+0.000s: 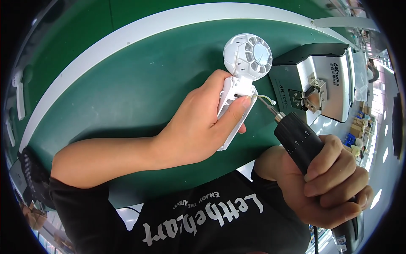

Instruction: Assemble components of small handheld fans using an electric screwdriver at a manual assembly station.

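A white handheld fan (247,55) with a round, vaned head is gripped by its open-backed handle in my left hand (198,116). My thumb presses across the handle just below the head. Thin wires ending in a small white connector (273,102) stick out on the handle's right side. My right hand (325,186) is wrapped round a black electric screwdriver (298,137), tilted up and left. Its bit reaches the handle's right edge near the wires; I cannot tell whether it touches a screw.
A silver and black screw feeder (334,84) stands on the green table (127,93), right of the fan. A white curved rail (169,17) borders the far side. More white fan-like parts (20,99) lie at the far left. A black mesh item (34,173) is at lower left.
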Demonstrator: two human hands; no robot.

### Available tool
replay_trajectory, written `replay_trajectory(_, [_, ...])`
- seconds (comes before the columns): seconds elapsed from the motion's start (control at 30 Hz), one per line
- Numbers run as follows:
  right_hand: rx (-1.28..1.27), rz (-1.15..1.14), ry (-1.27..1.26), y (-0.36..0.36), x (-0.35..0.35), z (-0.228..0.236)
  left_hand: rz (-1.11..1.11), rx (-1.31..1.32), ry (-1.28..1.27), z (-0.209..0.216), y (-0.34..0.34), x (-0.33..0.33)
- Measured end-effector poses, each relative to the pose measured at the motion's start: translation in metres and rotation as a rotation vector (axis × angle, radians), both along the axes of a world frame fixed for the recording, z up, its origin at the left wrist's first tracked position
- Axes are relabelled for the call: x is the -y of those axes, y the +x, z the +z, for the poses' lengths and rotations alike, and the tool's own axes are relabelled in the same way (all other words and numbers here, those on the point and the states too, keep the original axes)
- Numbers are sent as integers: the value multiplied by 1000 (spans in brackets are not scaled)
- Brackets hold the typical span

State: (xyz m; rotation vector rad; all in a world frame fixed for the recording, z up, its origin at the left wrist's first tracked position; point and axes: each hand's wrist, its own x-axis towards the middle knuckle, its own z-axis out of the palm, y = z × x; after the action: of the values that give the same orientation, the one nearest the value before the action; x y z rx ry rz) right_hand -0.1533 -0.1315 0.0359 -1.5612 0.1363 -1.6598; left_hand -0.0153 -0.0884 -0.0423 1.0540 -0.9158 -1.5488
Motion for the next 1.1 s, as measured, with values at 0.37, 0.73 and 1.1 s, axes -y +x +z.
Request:
replay_trajectory(0.37, [-96,-18,-43,-1,-5,-4,-41,130,-60,1,-4,-5])
replay_trajectory(0.73, [-146,40,-87,3,-9,-17,-55,121,-25,-7,2,-14])
replay_trajectory(1.1, [-201,-395,37,-39,45,21,-20,54,-12,-14,23,-3])
